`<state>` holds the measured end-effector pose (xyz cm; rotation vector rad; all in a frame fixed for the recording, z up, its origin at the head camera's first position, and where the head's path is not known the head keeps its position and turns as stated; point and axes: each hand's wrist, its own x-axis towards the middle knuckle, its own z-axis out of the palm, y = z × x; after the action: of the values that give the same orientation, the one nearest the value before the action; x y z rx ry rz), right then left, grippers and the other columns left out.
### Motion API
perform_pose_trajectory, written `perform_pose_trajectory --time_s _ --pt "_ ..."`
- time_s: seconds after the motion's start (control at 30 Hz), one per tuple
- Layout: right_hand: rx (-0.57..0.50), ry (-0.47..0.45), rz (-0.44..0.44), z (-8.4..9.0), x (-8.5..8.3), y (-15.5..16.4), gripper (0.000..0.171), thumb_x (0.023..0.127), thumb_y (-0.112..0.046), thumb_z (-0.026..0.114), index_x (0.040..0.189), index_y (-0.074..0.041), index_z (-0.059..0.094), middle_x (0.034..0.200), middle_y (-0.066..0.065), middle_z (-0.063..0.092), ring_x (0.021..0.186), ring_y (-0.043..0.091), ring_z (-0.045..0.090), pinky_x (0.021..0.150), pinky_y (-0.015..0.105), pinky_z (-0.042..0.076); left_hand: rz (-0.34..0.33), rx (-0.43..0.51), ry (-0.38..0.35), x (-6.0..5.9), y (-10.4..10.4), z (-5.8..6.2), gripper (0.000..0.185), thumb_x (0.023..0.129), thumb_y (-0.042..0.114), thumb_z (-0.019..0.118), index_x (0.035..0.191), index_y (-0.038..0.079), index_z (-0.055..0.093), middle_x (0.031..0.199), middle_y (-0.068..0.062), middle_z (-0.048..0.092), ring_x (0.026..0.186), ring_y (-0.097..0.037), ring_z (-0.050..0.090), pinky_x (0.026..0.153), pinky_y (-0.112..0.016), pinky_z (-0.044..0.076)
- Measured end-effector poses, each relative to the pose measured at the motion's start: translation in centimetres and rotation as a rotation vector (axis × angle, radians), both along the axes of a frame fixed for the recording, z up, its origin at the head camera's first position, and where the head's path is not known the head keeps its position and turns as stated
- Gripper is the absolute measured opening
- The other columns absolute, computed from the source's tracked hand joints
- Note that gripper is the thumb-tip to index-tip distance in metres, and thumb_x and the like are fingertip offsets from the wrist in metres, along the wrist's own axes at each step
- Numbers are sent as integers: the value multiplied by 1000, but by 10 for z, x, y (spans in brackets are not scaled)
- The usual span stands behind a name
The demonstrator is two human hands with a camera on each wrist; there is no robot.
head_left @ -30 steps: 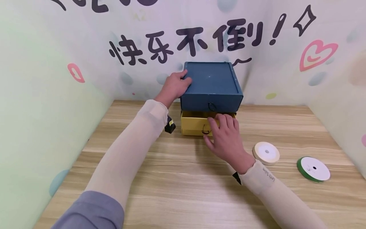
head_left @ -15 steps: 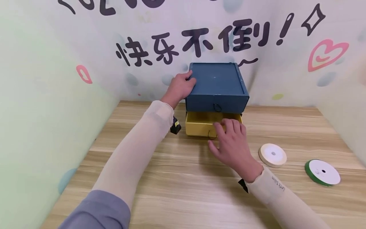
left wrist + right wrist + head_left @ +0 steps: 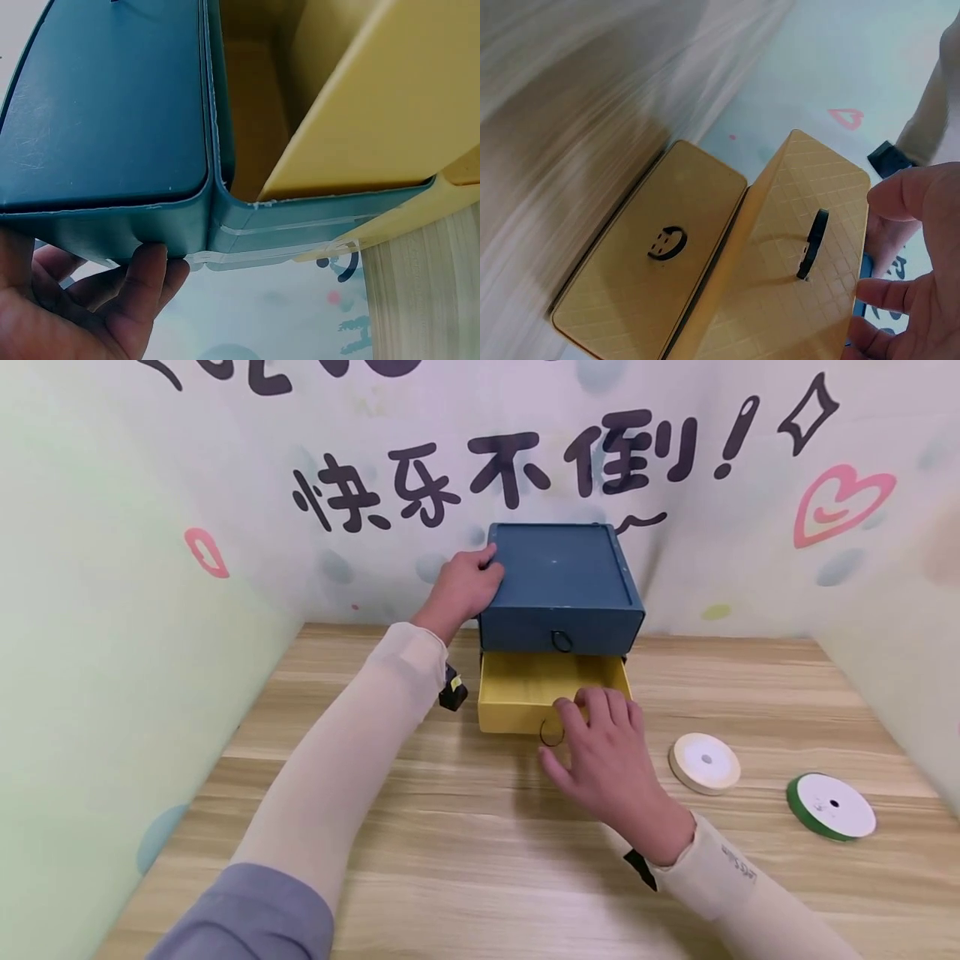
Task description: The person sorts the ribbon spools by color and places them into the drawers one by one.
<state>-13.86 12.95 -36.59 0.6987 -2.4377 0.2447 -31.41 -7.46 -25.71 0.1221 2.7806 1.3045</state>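
Observation:
A blue drawer box point(image 3: 558, 577) stands at the back of the wooden table point(image 3: 465, 860), against the wall. My left hand point(image 3: 461, 585) grips its top left corner, thumb on the lid; in the left wrist view the fingers point(image 3: 142, 281) curl against the blue box point(image 3: 105, 112) edge. The lower yellow drawer point(image 3: 551, 689) is pulled partly out and looks empty inside. My right hand point(image 3: 600, 752) has its fingers hooked over the drawer's front wall, beside the black ring pull point(image 3: 551, 735). In the right wrist view the ring pull point(image 3: 812, 244) hangs free on the yellow drawer point(image 3: 780, 285) front.
A white ribbon spool point(image 3: 703, 762) and a green-edged spool point(image 3: 830, 806) lie on the table right of my right hand. Painted walls close in the left, back and right sides. A second ring pull point(image 3: 561, 641) sits on the blue upper drawer.
The yellow drawer has slid further out toward me, with my right hand moving back along with its front wall. My left hand has stayed on the blue box.

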Motion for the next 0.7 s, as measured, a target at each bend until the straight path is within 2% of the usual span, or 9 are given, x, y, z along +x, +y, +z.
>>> perform_pose_trajectory --time_s 0.17,0.4,0.7 --pt "-6 8 1 0 7 0 40 83 -34 66 108 -4 55 104 17 49 98 40 42 80 54 32 -1 0 -6 0 0 0 51 105 35 39 156 31 31 161 5 27 145 -14 28 94 -29 37" --pt "-19 -15 6 3 15 0 38 85 -36 62 107 -6 55 104 16 48 98 38 41 78 52 30 3 4 -11 0 1 0 52 105 35 40 156 31 30 162 5 26 146 -14 25 103 -29 37" --pt "-22 -40 7 5 26 -1 41 86 -42 57 107 -7 55 104 14 48 98 37 41 76 51 29 4 19 -25 0 0 1 52 105 36 40 156 32 30 162 6 25 145 -13 27 96 -29 38"
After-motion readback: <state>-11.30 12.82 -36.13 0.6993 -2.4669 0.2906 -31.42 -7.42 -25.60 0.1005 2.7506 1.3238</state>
